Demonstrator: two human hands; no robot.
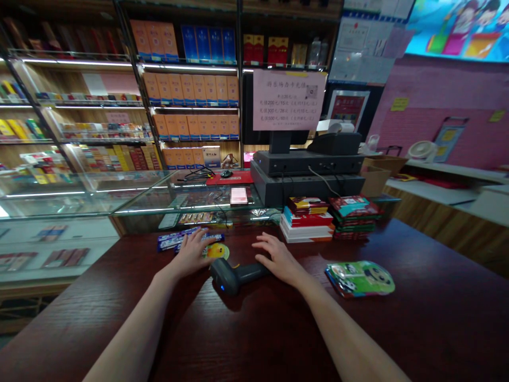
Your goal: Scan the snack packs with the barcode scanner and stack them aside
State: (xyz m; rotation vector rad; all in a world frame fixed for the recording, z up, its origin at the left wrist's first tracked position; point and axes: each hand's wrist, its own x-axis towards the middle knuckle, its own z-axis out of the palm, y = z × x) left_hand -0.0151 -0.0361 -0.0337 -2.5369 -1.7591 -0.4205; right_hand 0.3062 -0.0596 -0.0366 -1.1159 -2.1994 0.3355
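Behind a dark wood counter, our left hand lies palm down with its fingers spread wide, resting on blue candy bars and gripping nothing; a round yellow packet sits just beside that hand; our right hand rests on the wood with its fingers loosely spread, holding nothing; a black handheld barcode scanner lies on its side between our hands, its handle end just beside the right hand; we cannot tell whether they touch; further right lies a green panda-printed packet; ahead of our right hand stand a stack of red-and-white packs and a stack of green-and-red packets; beyond them a black cash register stands under a pink printed sign; to its left a phone lies on a glass display case, and behind that case rise shelves of orange cartons.
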